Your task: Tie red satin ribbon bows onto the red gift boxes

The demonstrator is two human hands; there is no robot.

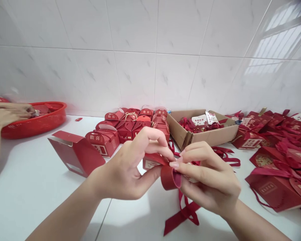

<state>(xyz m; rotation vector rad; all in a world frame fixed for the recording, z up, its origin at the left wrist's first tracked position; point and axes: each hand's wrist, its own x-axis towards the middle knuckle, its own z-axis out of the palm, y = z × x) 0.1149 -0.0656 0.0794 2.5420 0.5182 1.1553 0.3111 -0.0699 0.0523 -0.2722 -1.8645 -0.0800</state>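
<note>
Both my hands meet in front of me over a dark red ribbon (171, 178), which curls in a loop between them. My left hand (130, 167) pinches the ribbon's left side with thumb and fingers. From the other side my right hand (208, 177) grips it between thumb and fingertips. Ribbon tails (182, 217) hang below my right hand toward the table. Behind my fingers shows part of a small red box (152, 161) with a pale label; my hands hide the rest of it.
Red gift boxes (140, 125) stand in rows by the tiled wall. A cardboard box (210, 135) holds ribbons and tags. Ribbon-tied boxes (278, 187) crowd the right. An undecorated red box (76, 152) stands left. Another person's hands (12, 112) reach into a red basket (40, 125).
</note>
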